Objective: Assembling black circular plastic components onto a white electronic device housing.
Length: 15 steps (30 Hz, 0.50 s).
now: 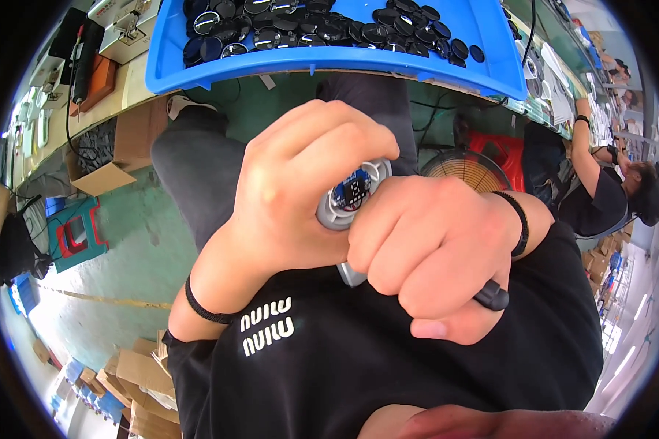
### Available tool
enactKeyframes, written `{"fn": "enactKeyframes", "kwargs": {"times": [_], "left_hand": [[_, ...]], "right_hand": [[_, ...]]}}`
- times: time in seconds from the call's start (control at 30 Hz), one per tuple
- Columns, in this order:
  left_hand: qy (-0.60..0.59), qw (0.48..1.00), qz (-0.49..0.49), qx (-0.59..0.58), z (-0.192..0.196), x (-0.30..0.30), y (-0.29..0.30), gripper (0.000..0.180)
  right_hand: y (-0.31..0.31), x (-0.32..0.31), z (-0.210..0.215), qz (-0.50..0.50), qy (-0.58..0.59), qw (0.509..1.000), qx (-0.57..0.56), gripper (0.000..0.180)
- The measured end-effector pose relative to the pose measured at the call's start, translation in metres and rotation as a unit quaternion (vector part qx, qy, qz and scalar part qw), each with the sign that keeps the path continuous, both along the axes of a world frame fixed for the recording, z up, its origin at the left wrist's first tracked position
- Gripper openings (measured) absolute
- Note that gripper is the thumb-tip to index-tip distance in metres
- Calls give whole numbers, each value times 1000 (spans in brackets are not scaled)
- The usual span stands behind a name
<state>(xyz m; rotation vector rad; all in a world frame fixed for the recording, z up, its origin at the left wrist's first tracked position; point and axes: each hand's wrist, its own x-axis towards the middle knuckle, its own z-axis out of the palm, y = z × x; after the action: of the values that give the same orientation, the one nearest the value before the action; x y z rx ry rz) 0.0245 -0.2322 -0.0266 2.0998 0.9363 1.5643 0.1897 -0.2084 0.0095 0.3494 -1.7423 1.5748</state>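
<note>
In front of my chest, my left hand is wrapped round a small grey plastic housing. A blue circuit board with dark parts and wires shows inside the housing's open face. Pressed close beside it is my right hand, its fingers curled round a black-handled tool. Only the rounded end of the black handle sticks out below the little-finger side; its working end is hidden, so I cannot tell the tool's kind. A grey part pokes out beneath the hands.
A blue tray holding many black round discs stands on the bench ahead. At left are an open cardboard box and a red-and-green stool. A floor fan stands beyond my right hand. Another person works at far right.
</note>
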Motion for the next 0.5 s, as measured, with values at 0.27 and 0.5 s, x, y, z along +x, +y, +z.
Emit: {"fn": "enactKeyframes", "kwargs": {"times": [0.27, 0.5], "left_hand": [[-104, 992, -70, -30, -15, 1, 8, 40], [-140, 984, -102, -42, -18, 4, 14, 44]], "right_hand": [[9, 4, 1, 6, -25, 999, 41, 39], [29, 15, -3, 72, 17, 996, -46, 39]]}}
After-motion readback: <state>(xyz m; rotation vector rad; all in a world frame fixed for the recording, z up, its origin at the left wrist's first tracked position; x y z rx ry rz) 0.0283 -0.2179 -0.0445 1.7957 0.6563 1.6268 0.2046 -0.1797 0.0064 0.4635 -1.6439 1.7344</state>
